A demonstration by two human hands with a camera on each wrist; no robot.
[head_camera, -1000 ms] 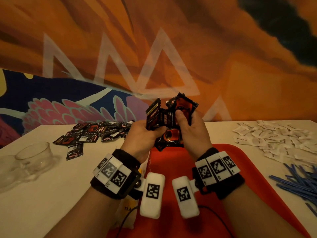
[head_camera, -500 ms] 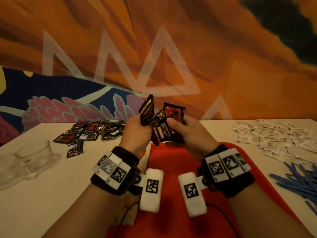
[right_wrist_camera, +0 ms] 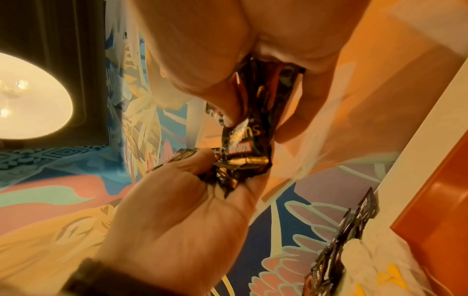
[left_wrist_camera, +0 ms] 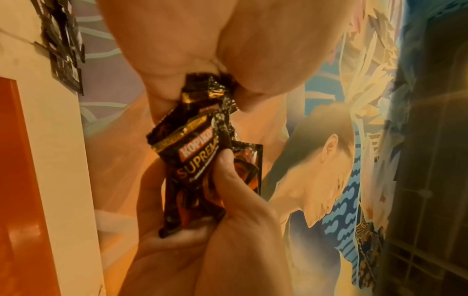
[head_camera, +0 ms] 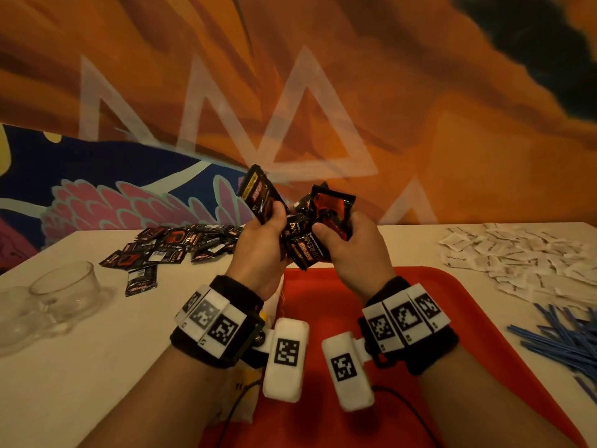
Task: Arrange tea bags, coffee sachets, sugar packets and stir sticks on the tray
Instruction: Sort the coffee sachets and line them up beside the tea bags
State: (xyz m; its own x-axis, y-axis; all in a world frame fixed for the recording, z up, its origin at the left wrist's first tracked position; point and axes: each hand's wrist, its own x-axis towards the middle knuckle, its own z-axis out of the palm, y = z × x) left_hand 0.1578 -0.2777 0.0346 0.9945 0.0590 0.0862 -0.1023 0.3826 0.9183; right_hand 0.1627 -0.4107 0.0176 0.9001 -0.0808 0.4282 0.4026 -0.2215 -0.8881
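Both hands are raised above the far edge of the red tray (head_camera: 326, 305). My left hand (head_camera: 274, 218) pinches one black coffee sachet (head_camera: 258, 195) upright. Beside it, my right hand (head_camera: 326, 231) grips a crumpled bunch of several black-and-red coffee sachets (head_camera: 326, 218). In the left wrist view my left hand (left_wrist_camera: 217, 180) closes thumb and fingers round sachets (left_wrist_camera: 195, 160). In the right wrist view my right hand (right_wrist_camera: 210, 170) clutches its bunch (right_wrist_camera: 228, 176), and the left hand's sachet (right_wrist_camera: 253, 128) hangs just above it.
A loose pile of coffee sachets (head_camera: 174, 247) lies on the white table at the left. White sugar packets (head_camera: 517, 257) are spread at the right, with blue stir sticks (head_camera: 565, 341) nearer. Glass cups (head_camera: 64, 286) stand at the left edge.
The hands shifted slightly left. My left hand has drawn one sachet up and away from the bunch, which stays in my right hand.
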